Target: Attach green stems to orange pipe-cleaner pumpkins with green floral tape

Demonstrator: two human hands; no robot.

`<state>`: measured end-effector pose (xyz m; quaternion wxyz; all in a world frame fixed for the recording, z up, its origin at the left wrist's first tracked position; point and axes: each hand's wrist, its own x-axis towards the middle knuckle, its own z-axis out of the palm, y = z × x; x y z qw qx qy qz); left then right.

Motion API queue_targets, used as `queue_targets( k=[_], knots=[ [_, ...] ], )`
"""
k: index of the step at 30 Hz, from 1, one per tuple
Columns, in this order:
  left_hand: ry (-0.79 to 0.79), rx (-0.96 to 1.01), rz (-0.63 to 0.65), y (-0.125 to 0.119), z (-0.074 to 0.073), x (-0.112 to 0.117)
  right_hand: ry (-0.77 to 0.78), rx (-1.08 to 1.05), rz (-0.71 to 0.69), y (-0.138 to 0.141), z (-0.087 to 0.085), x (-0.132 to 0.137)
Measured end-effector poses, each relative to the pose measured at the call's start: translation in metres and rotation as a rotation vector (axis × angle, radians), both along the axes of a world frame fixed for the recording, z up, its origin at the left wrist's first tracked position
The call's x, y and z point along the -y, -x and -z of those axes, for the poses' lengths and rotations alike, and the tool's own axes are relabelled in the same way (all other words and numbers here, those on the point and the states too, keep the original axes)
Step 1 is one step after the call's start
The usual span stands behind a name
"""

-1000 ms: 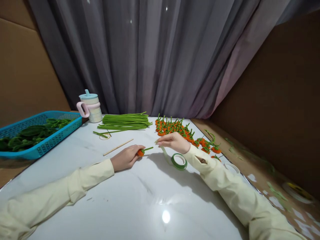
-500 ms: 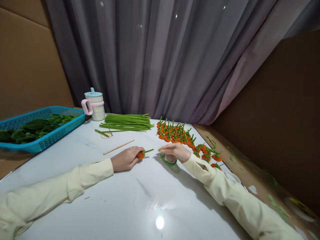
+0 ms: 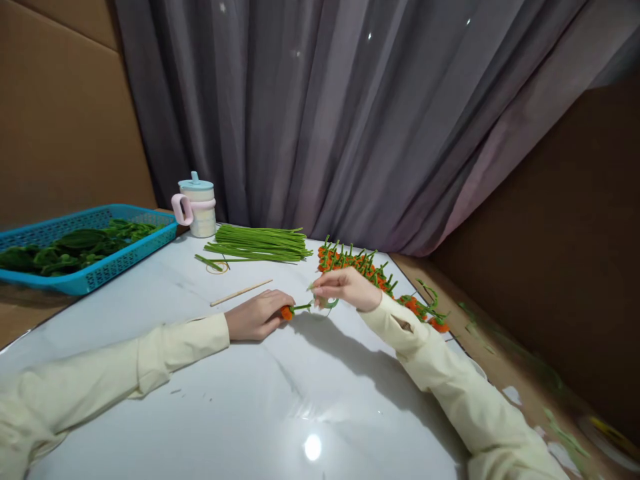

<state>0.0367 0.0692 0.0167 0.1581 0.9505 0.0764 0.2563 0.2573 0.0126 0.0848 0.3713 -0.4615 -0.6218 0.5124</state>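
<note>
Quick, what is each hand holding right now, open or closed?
Left hand: closed, pinching the orange flower.
Right hand: closed on the green tape roll, beside the flower's stem tip.

The table (image 3: pixel 300 387) is white, smooth and glossy, like polished stone. At 10 o'clock the basket (image 3: pixel 100 273) is blue plastic with a perforated wall. The leaves (image 3: pixel 75 241) in it look matt and fuzzy, perhaps chenille; they are too far away to be sure. The cup (image 3: pixel 200 213) at 11 o'clock is smooth plastic. The stems (image 3: pixel 260 243) at 12 o'clock are fuzzy and matt. The stick (image 3: pixel 241 293) is bare pale wood. The bud (image 3: pixel 287 312) in the left hand (image 3: pixel 255 315) is orange fuzz. The tape (image 3: pixel 329 305) in the right hand (image 3: pixel 345 287) is thin and green. The sleeves (image 3: pixel 175 343) are matt cream cloth. The curtain (image 3: pixel 350 120) is thin grey cloth with a faint sheen. The walls (image 3: pixel 60 120) are matt brown cardboard.
</note>
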Motion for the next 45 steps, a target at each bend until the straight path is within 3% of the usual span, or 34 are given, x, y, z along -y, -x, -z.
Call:
queue_targets(
  k=[4,7,15,20,23,27,28,30,32,35,38,41,45],
  knots=[
    [0.005,-0.014,0.033,0.002,0.002,-0.002,0.028,-0.170,0.093,0.013,0.049,0.041],
    [-0.017,0.003,0.066,0.003,0.004,-0.004,-0.047,-0.154,0.190,0.023,0.070,0.050],
    [-0.110,-0.041,0.187,0.002,0.004,-0.004,-0.504,0.268,0.260,0.038,0.074,0.050],
    [-0.116,-0.037,0.051,0.004,0.000,-0.006,-0.832,0.414,0.504,0.038,0.072,0.058],
    [0.117,-0.013,-0.016,0.008,-0.001,-0.015,-0.711,0.318,0.655,0.033,0.072,0.054],
    [0.766,0.135,0.048,0.011,-0.001,-0.032,-0.458,0.005,0.788,0.021,0.074,0.038],
    [0.868,0.193,0.045,0.011,-0.001,-0.035,-0.425,-0.058,0.813,0.018,0.074,0.034],
    [0.927,0.270,0.007,0.010,0.000,-0.038,-0.382,-0.151,0.825,0.014,0.074,0.029],
    [0.816,0.246,-0.049,0.009,0.000,-0.034,-0.335,-0.221,0.768,0.013,0.074,0.028],
    [0.372,0.083,-0.117,0.006,0.000,-0.017,-0.255,-0.251,0.584,0.018,0.073,0.034],
    [0.014,-0.006,-0.028,0.003,0.000,0.002,-0.214,-0.186,0.371,0.027,0.073,0.043],
    [-0.109,0.035,0.095,0.002,0.001,0.009,-0.186,-0.113,0.238,0.033,0.074,0.049],
    [-0.196,0.069,0.145,0.002,0.003,0.006,-0.168,-0.102,0.237,0.034,0.075,0.050]
  ],
)
